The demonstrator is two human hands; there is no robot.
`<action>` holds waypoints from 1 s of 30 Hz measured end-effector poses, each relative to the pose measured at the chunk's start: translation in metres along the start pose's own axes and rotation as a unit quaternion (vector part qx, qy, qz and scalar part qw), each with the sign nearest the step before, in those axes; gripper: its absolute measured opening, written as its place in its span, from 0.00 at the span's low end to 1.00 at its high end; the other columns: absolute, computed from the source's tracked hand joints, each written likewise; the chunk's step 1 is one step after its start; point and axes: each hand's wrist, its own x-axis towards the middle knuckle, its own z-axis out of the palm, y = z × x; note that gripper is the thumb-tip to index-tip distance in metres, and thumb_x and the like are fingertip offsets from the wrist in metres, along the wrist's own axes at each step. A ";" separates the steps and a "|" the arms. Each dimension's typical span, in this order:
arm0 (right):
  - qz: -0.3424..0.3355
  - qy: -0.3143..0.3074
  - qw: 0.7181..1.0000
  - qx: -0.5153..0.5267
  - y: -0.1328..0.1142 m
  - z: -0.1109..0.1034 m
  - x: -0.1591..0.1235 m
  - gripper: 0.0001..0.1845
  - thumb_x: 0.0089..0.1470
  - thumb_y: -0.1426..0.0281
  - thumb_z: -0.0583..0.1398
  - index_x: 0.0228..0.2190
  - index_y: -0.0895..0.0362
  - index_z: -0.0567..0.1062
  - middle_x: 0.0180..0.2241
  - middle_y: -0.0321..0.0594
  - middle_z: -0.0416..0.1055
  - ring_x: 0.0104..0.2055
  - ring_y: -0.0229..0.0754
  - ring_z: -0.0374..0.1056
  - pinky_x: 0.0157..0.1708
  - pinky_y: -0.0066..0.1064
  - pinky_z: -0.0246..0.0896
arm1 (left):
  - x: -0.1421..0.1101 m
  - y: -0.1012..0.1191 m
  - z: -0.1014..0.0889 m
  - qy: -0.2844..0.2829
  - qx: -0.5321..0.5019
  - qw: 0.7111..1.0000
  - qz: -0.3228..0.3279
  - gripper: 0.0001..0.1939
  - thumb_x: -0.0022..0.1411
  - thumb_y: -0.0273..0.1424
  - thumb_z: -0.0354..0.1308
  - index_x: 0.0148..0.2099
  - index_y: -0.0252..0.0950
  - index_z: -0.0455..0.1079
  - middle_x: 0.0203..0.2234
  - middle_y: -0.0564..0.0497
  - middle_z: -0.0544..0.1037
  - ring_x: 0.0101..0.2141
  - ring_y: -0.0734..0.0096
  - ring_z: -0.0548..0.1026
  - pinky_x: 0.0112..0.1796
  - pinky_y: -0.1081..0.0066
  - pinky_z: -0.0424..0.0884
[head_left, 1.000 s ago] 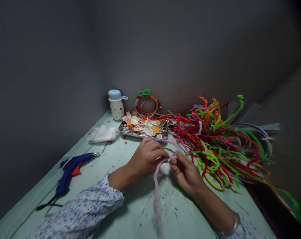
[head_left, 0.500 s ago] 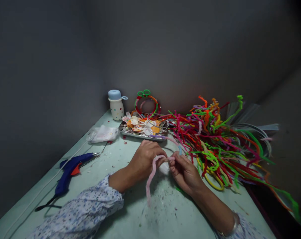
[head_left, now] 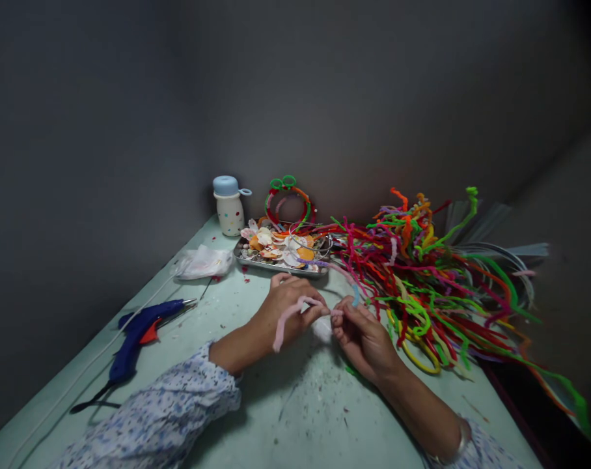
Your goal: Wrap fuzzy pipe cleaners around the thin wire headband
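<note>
Together, the left hand (head_left: 288, 309) and the right hand (head_left: 364, 339) hold a pink pipe cleaner (head_left: 295, 306) above the pale green worktop (head_left: 295, 417), just below the frame's centre. Its free end juts out to the lower left past the left hand, whose fingers are curled closed around it. The right thumb and fingertips (head_left: 337, 322) pinch it at the other end. A white fluffy wad (head_left: 323, 329) sits just below the gap between the hands.

Toward the top centre, a metal tray (head_left: 276, 268) holds seashells (head_left: 271, 244). Behind it stand a pipe-cleaner ring (head_left: 288, 203) and a dotted bottle with a blue cap (head_left: 230, 215). A big tangle of multicoloured pipe cleaners (head_left: 422, 286) spreads across the right side, near the right hand. At the left, a blue hot glue gun (head_left: 139, 332) lies with its white cord (head_left: 75, 371) beside a crumpled white bag (head_left: 204, 262). Floral sleeves (head_left: 153, 423) cover both forearms, and a bangle (head_left: 464, 440) circles the right wrist.
</note>
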 end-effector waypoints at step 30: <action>0.012 -0.015 0.996 -0.083 0.003 0.002 0.002 0.11 0.46 0.65 0.67 0.27 0.61 0.75 0.24 0.39 0.74 0.22 0.32 0.68 0.19 0.18 0.60 | -0.001 -0.003 0.011 0.026 -0.091 0.995 -0.030 0.08 0.61 0.30 0.55 0.31 0.33 0.72 0.29 0.48 0.76 0.32 0.69 0.73 0.34 0.69 0.69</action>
